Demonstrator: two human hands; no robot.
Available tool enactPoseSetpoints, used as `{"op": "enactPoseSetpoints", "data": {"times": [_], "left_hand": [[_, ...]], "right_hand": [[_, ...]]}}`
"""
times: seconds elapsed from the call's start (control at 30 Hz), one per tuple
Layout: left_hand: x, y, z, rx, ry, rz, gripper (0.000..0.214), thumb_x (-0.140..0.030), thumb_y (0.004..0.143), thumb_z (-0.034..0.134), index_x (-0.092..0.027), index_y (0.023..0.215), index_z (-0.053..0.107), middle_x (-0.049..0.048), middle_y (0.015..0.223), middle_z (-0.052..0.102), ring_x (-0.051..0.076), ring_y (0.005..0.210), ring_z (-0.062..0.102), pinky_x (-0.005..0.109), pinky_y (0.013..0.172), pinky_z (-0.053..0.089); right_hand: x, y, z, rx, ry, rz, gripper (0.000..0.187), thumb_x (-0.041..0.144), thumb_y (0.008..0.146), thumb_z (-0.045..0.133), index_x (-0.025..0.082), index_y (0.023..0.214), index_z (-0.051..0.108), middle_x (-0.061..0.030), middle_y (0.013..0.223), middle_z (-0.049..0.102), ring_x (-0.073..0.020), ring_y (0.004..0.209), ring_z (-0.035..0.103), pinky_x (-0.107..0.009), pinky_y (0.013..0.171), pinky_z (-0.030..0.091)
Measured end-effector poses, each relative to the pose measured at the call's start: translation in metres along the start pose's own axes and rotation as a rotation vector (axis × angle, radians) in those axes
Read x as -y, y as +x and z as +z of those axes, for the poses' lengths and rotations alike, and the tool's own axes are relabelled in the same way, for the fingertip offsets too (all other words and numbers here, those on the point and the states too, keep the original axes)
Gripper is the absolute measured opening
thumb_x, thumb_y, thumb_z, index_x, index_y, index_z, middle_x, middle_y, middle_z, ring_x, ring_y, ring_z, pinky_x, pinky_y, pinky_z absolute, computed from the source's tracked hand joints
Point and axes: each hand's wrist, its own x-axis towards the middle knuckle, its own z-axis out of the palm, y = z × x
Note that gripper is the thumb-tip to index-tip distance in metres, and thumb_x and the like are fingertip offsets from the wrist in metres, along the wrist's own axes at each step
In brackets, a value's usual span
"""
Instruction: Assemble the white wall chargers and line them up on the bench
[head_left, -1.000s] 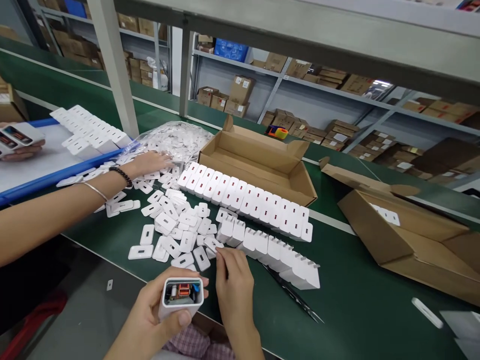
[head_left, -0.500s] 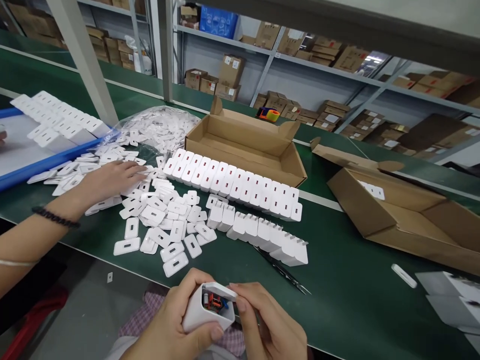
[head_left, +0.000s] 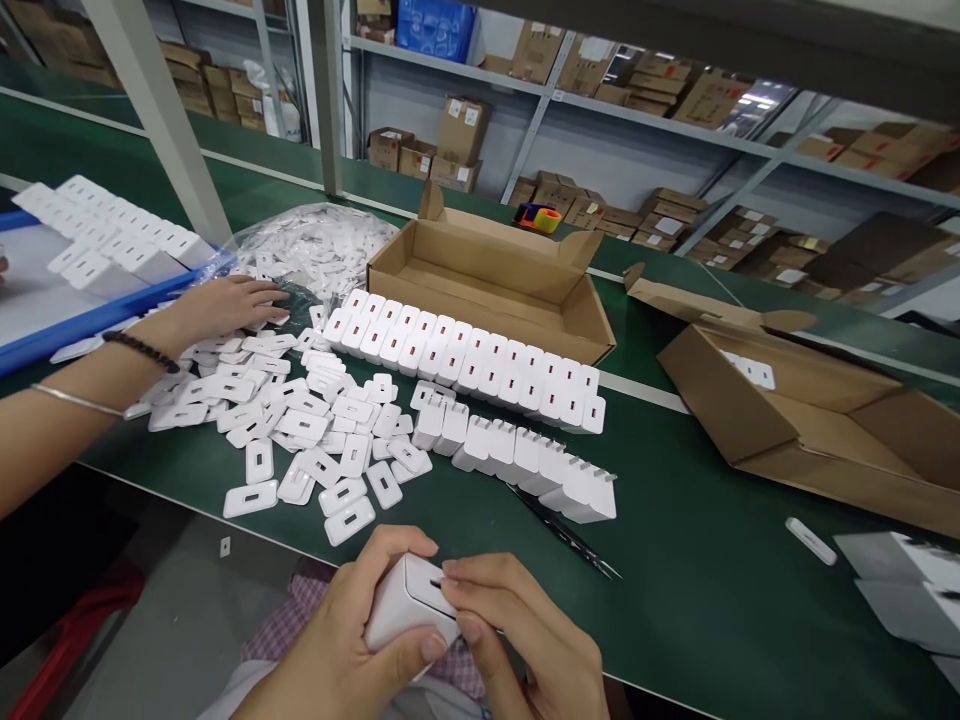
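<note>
A white charger (head_left: 401, 600) is gripped near the front edge of the green bench, my left hand (head_left: 352, 630) wrapped round its body. Its white end cover (head_left: 426, 580) lies over the opening, with a thin dark gap along one edge. My right hand (head_left: 525, 630) pinches at the cover's right side, fingertips on it beside the slot; they hide part of it. Beyond my hands, loose white covers (head_left: 349, 520) are heaped on the left. Rows of white chargers with red ports (head_left: 472, 355) stand behind a line of chargers with metal prongs (head_left: 517, 455).
Black tweezers (head_left: 566, 535) lie right of my hands. Open cardboard boxes (head_left: 487, 260) stand at the back and right. A co-worker's arm (head_left: 172, 330) reaches into the covers from the left. A blue-edged tray (head_left: 97, 325) holds more chargers. One post (head_left: 157, 120) rises behind.
The cover has tipped down over the charger's opening, hiding the coloured parts inside. My right fingers moved onto it. The co-worker's hand shifted slightly further back over the heap.
</note>
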Motion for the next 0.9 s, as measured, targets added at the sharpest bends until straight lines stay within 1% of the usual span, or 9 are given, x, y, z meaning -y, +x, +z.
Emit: {"op": "enactPoseSetpoints", "data": {"times": [0.1,0.2,0.3,0.37,0.43,0.57,0.7,0.8,0.9], "left_hand": [[0.000,0.001,-0.001,0.026,0.032,0.025,0.038,-0.060,0.085,0.063,-0.026,0.101,0.055,-0.0042,0.070,0.050,0.015,0.060,0.039,0.025,0.057,0.029],[-0.002,0.001,0.002,-0.033,-0.050,-0.010,0.048,-0.069,0.082,0.063,-0.025,0.096,0.051,-0.0056,0.068,0.046,0.014,0.060,0.038,0.024,0.058,0.029],[-0.007,0.001,0.009,-0.046,-0.221,-0.079,0.056,-0.074,0.077,0.065,-0.025,0.095,0.046,-0.0058,0.071,0.047,0.013,0.062,0.042,0.024,0.060,0.033],[-0.011,0.002,0.013,0.002,-0.296,-0.098,0.055,-0.072,0.078,0.066,-0.024,0.093,0.045,-0.0066,0.070,0.045,0.011,0.060,0.041,0.024,0.059,0.032],[-0.016,0.003,0.015,0.027,-0.300,-0.107,0.054,-0.072,0.080,0.064,-0.023,0.093,0.047,-0.0074,0.068,0.042,0.011,0.059,0.037,0.023,0.058,0.030],[-0.021,0.006,0.015,-0.020,-0.226,-0.098,0.056,-0.075,0.082,0.058,-0.021,0.096,0.056,-0.0048,0.070,0.046,0.012,0.062,0.037,0.024,0.059,0.030],[-0.019,0.012,0.014,0.001,-0.401,-0.144,0.050,-0.069,0.080,0.067,-0.021,0.088,0.054,-0.0060,0.070,0.047,0.009,0.060,0.038,0.021,0.059,0.032],[-0.010,0.016,0.017,-0.010,-0.467,-0.167,0.036,-0.055,0.087,0.067,-0.023,0.089,0.051,-0.0070,0.072,0.051,0.008,0.059,0.039,0.019,0.057,0.032],[0.003,0.017,0.022,-0.098,-0.477,-0.106,0.019,-0.035,0.093,0.059,-0.024,0.085,0.045,-0.0067,0.078,0.054,0.009,0.063,0.043,0.020,0.061,0.036]], "right_hand": [[0.000,-0.001,-0.002,0.059,0.013,-0.049,0.024,0.024,0.102,0.049,0.025,0.123,0.060,-0.0058,0.113,0.067,-0.0160,0.102,0.066,-0.025,0.087,0.057],[-0.001,-0.007,0.007,0.098,-0.067,-0.067,0.042,0.046,0.097,0.058,0.024,0.133,0.053,-0.0100,0.123,0.064,-0.0208,0.109,0.066,-0.028,0.089,0.059],[-0.007,-0.014,0.025,-0.024,-0.215,-0.063,0.043,0.030,0.093,0.063,0.020,0.133,0.049,-0.0134,0.122,0.064,-0.0226,0.107,0.068,-0.030,0.085,0.061],[-0.012,-0.016,0.032,-0.148,-0.341,-0.175,0.045,0.016,0.086,0.063,0.016,0.129,0.051,-0.0138,0.111,0.069,-0.0250,0.104,0.069,-0.035,0.085,0.061],[-0.017,-0.013,0.033,-0.237,-0.447,-0.308,0.045,0.014,0.079,0.063,0.014,0.124,0.055,-0.0139,0.099,0.072,-0.0276,0.099,0.071,-0.040,0.084,0.062],[-0.020,-0.003,0.021,-0.226,-0.589,-0.461,0.036,0.011,0.076,0.058,0.014,0.112,0.060,-0.0147,0.089,0.076,-0.0262,0.086,0.072,-0.038,0.069,0.064],[-0.019,-0.001,0.013,-0.216,-0.706,-0.572,0.025,0.006,0.079,0.057,0.016,0.101,0.061,-0.0126,0.085,0.077,-0.0244,0.086,0.072,-0.037,0.072,0.063],[-0.018,-0.004,0.014,-0.104,-0.678,-0.462,0.026,0.009,0.085,0.053,0.016,0.109,0.060,-0.0118,0.099,0.076,-0.0246,0.097,0.071,-0.037,0.078,0.061],[-0.019,-0.012,0.019,0.076,-0.517,-0.293,0.032,0.041,0.099,0.045,0.017,0.118,0.056,-0.0140,0.116,0.071,-0.0254,0.098,0.069,-0.036,0.074,0.059]]}}
